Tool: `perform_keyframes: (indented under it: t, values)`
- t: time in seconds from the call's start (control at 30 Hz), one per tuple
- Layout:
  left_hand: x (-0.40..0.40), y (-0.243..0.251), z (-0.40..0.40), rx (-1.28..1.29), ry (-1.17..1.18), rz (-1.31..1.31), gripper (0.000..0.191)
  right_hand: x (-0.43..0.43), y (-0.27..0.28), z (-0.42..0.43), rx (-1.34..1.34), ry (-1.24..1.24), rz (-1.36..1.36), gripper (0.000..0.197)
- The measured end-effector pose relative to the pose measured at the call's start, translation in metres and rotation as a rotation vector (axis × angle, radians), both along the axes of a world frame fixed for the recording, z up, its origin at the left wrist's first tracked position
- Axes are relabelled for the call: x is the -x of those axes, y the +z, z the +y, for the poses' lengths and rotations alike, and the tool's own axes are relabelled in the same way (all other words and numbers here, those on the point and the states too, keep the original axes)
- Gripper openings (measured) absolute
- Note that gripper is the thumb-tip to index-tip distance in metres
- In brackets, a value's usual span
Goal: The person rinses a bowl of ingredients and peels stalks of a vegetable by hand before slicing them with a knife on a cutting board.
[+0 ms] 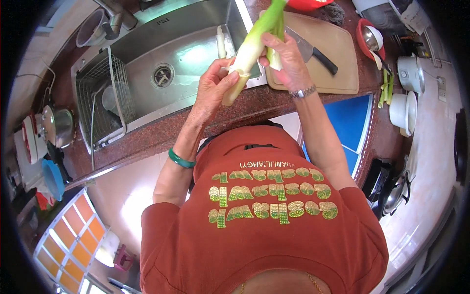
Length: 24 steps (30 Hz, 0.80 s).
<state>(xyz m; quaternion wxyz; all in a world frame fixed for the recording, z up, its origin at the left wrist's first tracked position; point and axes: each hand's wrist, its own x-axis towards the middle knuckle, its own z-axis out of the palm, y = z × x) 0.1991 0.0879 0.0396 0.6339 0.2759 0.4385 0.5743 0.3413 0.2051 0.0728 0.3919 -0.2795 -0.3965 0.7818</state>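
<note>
My left hand (216,82) grips a water bamboo shoot (246,55) near its pale lower end, which points down towards me over the counter edge. Its green leafy top rises up and to the right, past the sink corner. My right hand (288,60) is closed around the green upper part, and a loose pale-green sheath piece (274,57) hangs beside its fingers. Below and right of the shoot lies a beige cutting board (330,33). On it rests a kitchen knife (310,51) with a black handle, partly hidden by my right hand. A whitish peeled shoot (220,42) lies in the sink.
The steel sink (147,106) has a drain (162,75), a wire rack (106,95) at left and a faucet (116,20) behind. To the right stand a red bowl (361,40) with ladles, green stalks (385,88) and white pots (402,112). A lidded pot (57,125) is far left.
</note>
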Motion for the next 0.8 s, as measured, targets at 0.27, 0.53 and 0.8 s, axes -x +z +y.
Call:
perform_keyframes:
  t: [0.27,0.53,0.8]
  values:
    - [-0.008,-0.017,0.005,-0.104,0.205,0.154,0.017,-0.002,-0.008,-0.005,-0.035,-0.116,-0.065,0.021]
    - [-0.008,-0.019,-0.001,-0.076,0.2,0.027,0.019,0.008,-0.017,-0.009,-0.085,-0.27,-0.196,0.014]
    - [0.022,-0.011,0.003,-0.136,0.124,0.075,0.021,0.006,-0.026,-0.008,-0.106,-0.25,-0.256,0.019]
